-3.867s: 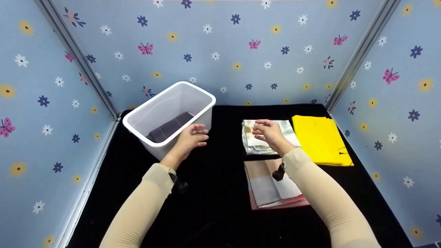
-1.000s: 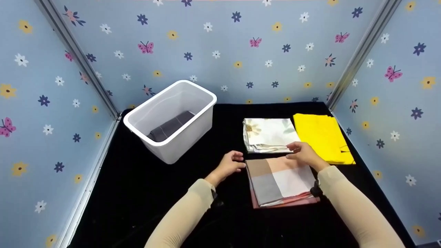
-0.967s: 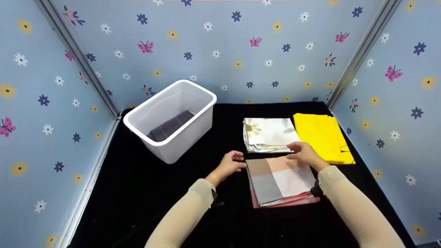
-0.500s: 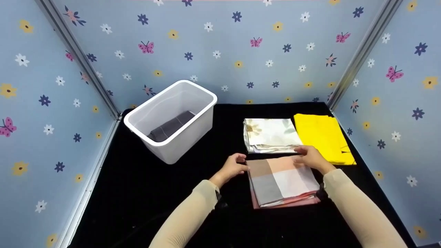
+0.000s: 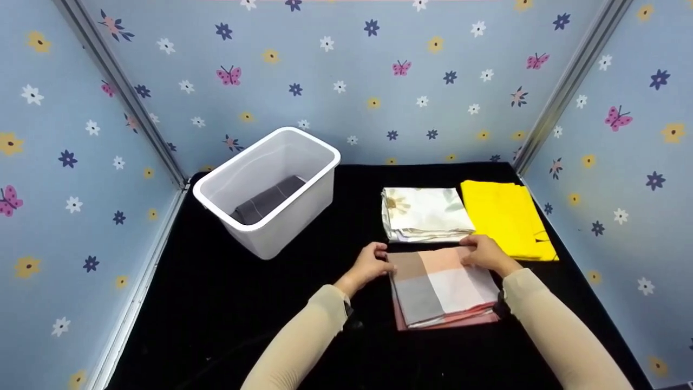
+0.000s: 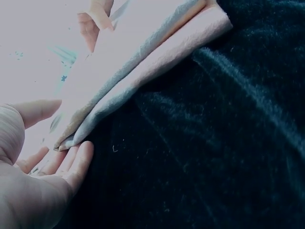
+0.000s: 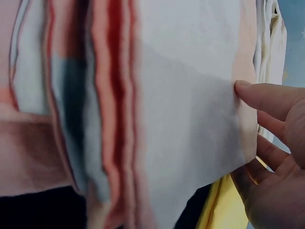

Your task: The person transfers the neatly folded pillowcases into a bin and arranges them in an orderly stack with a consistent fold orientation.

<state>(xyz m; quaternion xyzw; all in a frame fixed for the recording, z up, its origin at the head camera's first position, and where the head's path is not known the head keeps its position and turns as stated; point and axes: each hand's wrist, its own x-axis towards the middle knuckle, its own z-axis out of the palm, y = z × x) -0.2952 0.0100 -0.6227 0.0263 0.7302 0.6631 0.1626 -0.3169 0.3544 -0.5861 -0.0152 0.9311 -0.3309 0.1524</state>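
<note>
A folded checked cloth (image 5: 441,287) in brown, grey, peach and white lies on the black table covering, its layered reddish edges toward the person. My left hand (image 5: 368,266) is at its back left corner; in the left wrist view the extended fingers (image 6: 81,164) touch under the corner while the thumb (image 6: 43,112) lies over its edge. At the back right corner my right hand (image 5: 487,253) grips the same cloth, thumb (image 7: 262,95) on the top face and fingers behind the edge. Directly behind it is a folded white floral cloth (image 5: 427,208).
A white plastic bin (image 5: 303,216) stands at the back left with a folded dark grey cloth (image 5: 270,200) inside. A folded yellow cloth (image 5: 501,216) with thin strings lies at the right. Flower-patterned panels (image 5: 346,70) enclose the table on three sides.
From beside the bin and over the floral cloth, both hands have come to the checked cloth. Over the last second, the left thumb moves onto its edge and the right hand shifts slightly right, closing on it.
</note>
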